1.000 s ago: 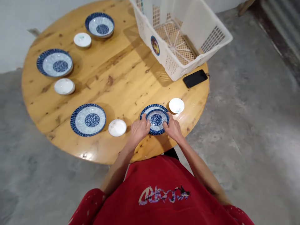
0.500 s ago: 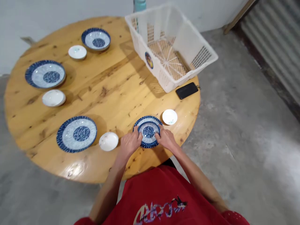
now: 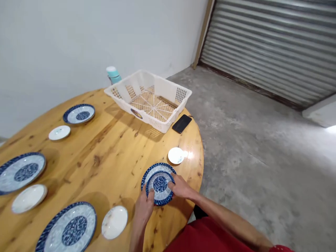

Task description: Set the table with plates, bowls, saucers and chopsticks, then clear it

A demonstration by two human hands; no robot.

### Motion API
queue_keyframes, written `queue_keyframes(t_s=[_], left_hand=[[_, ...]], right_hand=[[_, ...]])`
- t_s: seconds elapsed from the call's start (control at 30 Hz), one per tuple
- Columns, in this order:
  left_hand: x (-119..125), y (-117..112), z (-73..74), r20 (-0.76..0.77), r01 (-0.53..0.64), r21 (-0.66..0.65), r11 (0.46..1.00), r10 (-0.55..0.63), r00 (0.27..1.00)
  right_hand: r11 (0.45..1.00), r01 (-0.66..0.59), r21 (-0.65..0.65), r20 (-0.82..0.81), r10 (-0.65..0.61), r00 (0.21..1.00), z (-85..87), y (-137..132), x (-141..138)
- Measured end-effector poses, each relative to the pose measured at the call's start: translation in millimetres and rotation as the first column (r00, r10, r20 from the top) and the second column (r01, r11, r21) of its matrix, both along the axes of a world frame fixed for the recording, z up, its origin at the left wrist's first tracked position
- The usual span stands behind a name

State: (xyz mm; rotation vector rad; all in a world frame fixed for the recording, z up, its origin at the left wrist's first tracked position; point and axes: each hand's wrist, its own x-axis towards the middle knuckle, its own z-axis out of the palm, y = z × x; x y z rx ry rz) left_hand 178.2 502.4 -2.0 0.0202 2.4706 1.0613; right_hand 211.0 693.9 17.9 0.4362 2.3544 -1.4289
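Note:
My left hand (image 3: 144, 206) grips the near left rim of a stack of blue-and-white patterned plates (image 3: 159, 183), and my right hand (image 3: 181, 187) lies over its right rim. The stack rests on the round pine table (image 3: 105, 157), close to the table's near edge. A small white dish (image 3: 175, 155) sits just beyond my right hand, and another (image 3: 114, 222) lies to the left of my left hand. Further left are a large blue-rimmed plate (image 3: 68, 227) and two more white dishes (image 3: 29, 198).
A white plastic lattice basket (image 3: 148, 99) and a black phone (image 3: 182, 124) stand at the table's far side. Blue-rimmed plates (image 3: 78, 113) lie to the left. A teal bottle (image 3: 112, 75) stands behind the basket. Concrete floor (image 3: 249, 157) surrounds the table's right side.
The view has swung upward and left, showing more wall and a roller shutter. My hands stay on the stack, with my left hand lower on its rim and my right further over it.

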Motion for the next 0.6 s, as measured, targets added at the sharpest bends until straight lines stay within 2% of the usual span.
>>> queue_keyframes(t_s=[0.17,0.3,0.43,0.6], left_hand=[[13,8,26.3,-0.038,0.024,0.016,1.000,-0.023,0.999],[30,38,41.8,-0.043,0.016,-0.020,1.000,-0.017,0.999],[53,92,44.6,-0.089,0.019,-0.001,1.000,-0.019,0.996],[92,187,40.8,-0.078,0.056,0.085,0.995,-0.050,0.996]], right_hand=[[0.998,-0.015,0.069,-0.052,0.018,0.998,22.8,11,19],[0.993,-0.026,0.117,-0.074,0.035,0.997,30.0,40,39],[0.983,-0.034,0.181,-0.024,0.039,0.999,33.3,93,65],[0.978,-0.065,0.200,0.012,0.064,0.998,43.7,188,109]])
